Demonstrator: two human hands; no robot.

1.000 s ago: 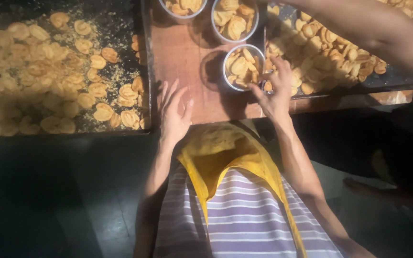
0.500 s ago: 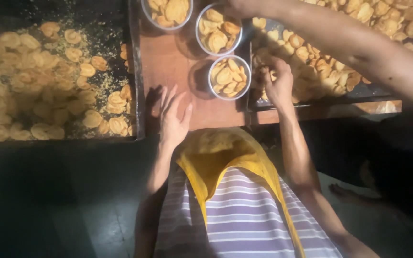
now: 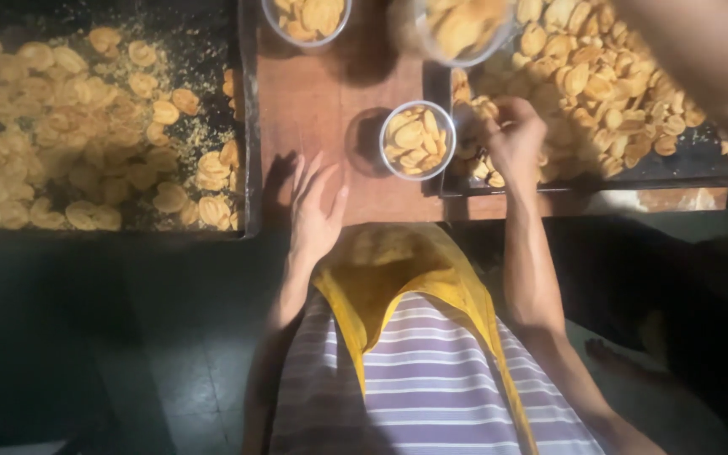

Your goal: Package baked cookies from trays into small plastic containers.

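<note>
Three round metal bowls of fried golden crisps sit on our desk (image 3: 322, 101): one bowl (image 3: 417, 141) near the front edge, a second bowl (image 3: 307, 17) at the far edge, and a third bowl (image 3: 458, 29), blurred, beside it, so we cannot tell whether it rests on the wood. Two dark trays flank the bare wooden strip, the left tray (image 3: 244, 126) thinly covered with crisps and crumbs, the right tray (image 3: 684, 164) heaped with them. Our left hand (image 3: 313, 211) lies open and flat at the desk's front edge, fingers spread, holding nothing. Our right hand (image 3: 511, 139) is curled over the right tray's near left corner, fingertips pinched among crisps just beside the front bowl; we cannot tell how many it grips. Another person's arm (image 3: 701, 50) crosses the far right corner.
</note>
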